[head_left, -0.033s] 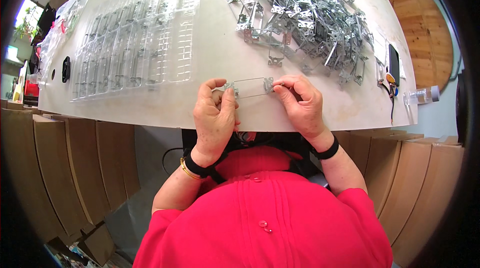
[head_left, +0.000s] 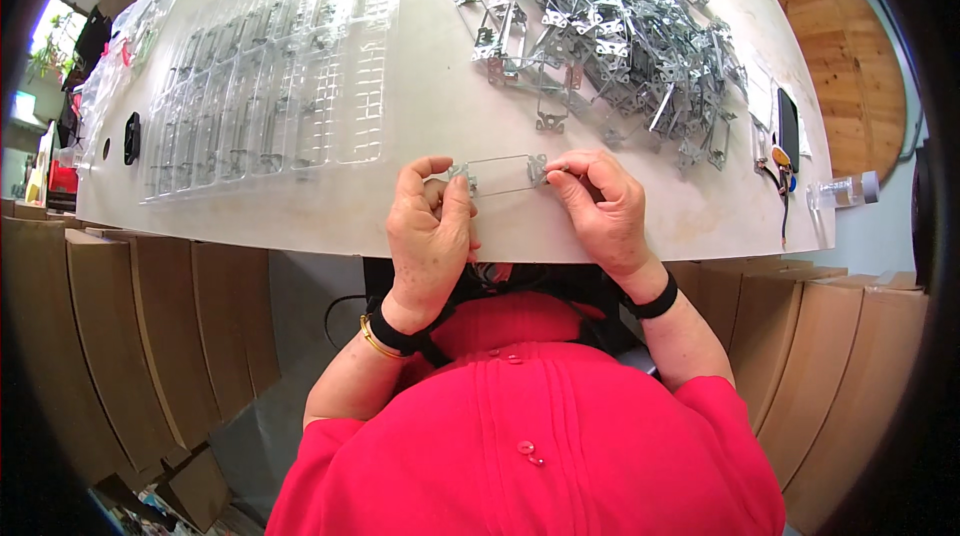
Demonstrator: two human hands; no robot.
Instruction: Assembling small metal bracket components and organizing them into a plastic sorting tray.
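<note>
A metal bracket assembly (head_left: 537, 171) is held level between my hands, just above the near part of the white table (head_left: 420, 106). Two thin parallel rods join its small end plates. My left hand (head_left: 428, 226) pinches the left end plate between thumb and fingers, which partly cover it. At the opposite end plate, my right hand (head_left: 607, 206) has thumb and forefinger closed on the outer edge. Similar metal assemblies lie in a tangled pile (head_left: 620, 36) beyond my right hand. A single one of them (head_left: 550, 122) juts out toward me from the pile's near side.
Clear plastic trays (head_left: 370, 86) with long compartments, metal parts in many, lie at the left. A black clip-like object (head_left: 132, 139) sits beside them. On the right are a dark phone-like slab (head_left: 788, 123) and a clear bottle (head_left: 843, 192). Cardboard boxes (head_left: 165, 336) stand below both table sides.
</note>
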